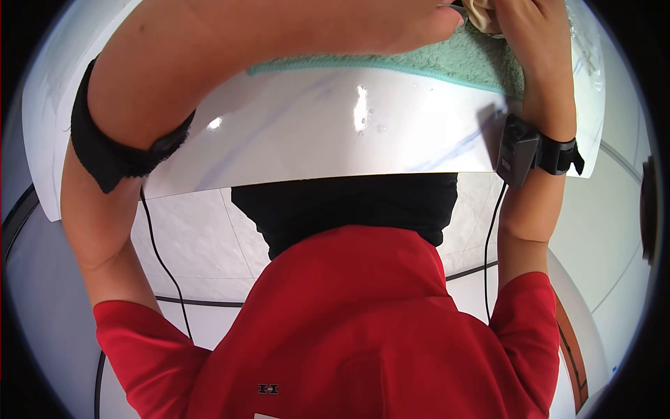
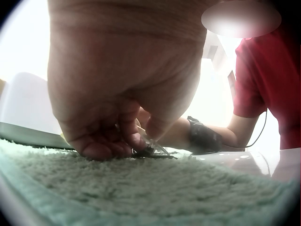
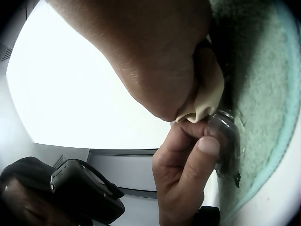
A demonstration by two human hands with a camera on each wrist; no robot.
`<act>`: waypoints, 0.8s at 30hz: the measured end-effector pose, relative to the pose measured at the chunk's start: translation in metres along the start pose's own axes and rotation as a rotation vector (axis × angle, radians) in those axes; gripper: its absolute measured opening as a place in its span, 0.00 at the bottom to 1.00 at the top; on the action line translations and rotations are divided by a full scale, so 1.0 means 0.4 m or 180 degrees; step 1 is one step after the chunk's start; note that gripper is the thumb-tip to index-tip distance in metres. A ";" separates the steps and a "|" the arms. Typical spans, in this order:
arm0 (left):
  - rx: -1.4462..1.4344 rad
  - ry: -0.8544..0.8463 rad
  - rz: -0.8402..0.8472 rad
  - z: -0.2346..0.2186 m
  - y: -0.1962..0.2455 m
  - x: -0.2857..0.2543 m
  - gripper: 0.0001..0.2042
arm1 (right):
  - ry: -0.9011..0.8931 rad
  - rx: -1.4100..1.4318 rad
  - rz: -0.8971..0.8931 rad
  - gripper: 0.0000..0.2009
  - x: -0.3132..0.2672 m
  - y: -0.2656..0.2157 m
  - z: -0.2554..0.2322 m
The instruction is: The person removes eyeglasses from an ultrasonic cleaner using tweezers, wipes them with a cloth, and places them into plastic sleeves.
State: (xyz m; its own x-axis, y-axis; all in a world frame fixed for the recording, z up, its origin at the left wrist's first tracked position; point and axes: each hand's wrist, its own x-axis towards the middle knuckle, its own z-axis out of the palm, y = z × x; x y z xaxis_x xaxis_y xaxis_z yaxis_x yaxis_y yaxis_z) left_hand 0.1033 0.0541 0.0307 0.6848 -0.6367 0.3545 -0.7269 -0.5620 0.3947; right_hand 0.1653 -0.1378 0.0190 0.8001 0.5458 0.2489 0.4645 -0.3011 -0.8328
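Observation:
At the top of the head view, my left hand and right hand work close together above a green towel. The right hand holds a bunched beige cloth, its fingertips mostly hidden behind the palm. The left thumb and fingers pinch a clear, glossy, rounded piece with a dark end, low over the towel, right beside the cloth. I cannot tell what kind of thing this piece is. In the left wrist view, the left hand hides most of it.
The towel lies near the front edge of a glossy white marbled table. Behind the hands stands a white box-like object. Crinkled clear plastic lies at the right. A cable hangs from the right wrist camera.

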 end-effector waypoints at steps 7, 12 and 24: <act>-0.0214 -0.0282 -0.0312 -0.037 0.025 0.013 0.08 | -0.0014 -0.0126 -0.0192 0.11 0.003 0.011 -0.003; -0.0363 -0.0211 -0.0127 0.005 -0.018 0.008 0.08 | -0.0045 -0.0157 -0.0259 0.11 0.004 0.012 -0.007; -0.0380 -0.0204 -0.0112 0.017 -0.031 0.007 0.08 | -0.0040 -0.0192 -0.0251 0.11 0.002 0.015 -0.005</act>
State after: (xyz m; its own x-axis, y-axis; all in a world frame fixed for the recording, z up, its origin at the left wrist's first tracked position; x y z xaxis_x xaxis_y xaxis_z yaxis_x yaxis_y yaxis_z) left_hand 0.1140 0.0558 0.0211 0.7023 -0.6522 0.2854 -0.6884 -0.5201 0.5055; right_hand 0.1694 -0.1406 0.0152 0.7555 0.5793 0.3059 0.5481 -0.3032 -0.7796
